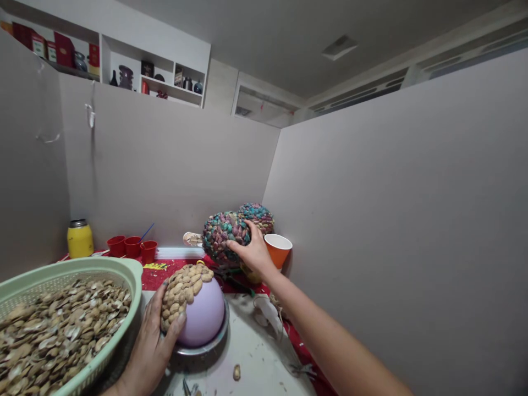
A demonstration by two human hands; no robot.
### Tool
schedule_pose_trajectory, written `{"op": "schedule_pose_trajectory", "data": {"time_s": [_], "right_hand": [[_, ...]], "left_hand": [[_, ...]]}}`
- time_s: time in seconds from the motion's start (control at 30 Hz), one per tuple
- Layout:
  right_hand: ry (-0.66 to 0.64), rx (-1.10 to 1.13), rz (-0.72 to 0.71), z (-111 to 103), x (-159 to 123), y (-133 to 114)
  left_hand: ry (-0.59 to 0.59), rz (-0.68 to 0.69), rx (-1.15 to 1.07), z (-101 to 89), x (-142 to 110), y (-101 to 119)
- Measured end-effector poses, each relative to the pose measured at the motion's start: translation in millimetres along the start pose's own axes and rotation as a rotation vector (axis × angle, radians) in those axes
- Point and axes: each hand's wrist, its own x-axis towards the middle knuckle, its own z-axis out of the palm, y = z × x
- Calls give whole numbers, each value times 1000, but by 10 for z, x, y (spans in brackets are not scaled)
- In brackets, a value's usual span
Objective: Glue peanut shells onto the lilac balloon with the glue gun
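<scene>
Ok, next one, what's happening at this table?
A person's left hand steadies a purple ball partly covered in peanut shells, which sits in a metal dish. The right hand touches a ball covered in multicoloured pieces, with a similar one behind it. A green basket of loose shells stands to the left, and much of the purple surface is bare.

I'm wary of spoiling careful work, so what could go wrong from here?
The left hand lies against the shells on the purple ball; some might loosen. The right hand, at the front multicoloured ball, is close to the orange cup and might knock it over.
</scene>
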Motion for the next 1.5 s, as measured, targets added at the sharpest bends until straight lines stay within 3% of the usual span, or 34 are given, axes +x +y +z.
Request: {"op": "schedule_pose_trajectory", "data": {"time_s": [0.33,0.77,1.07,1.37,1.5], "right_hand": [[-321,-228,-164,-422,698,-432],[-581,-404,-98,-846,1061,-859],[-573,-397,-53,-1141,1090,-960],[-507,-338,-55,-1149,1136,-949],[-501,-263,-86,-1361,1172,-989]], "left_hand": [[-14,-48,8,-2,8,35],[0,-75,-21,13,23,-49],[6,-79,-10,-14,64,3],[12,-71,-75,-42,51,-1],[80,-31,-44,-167,48,165]]}}
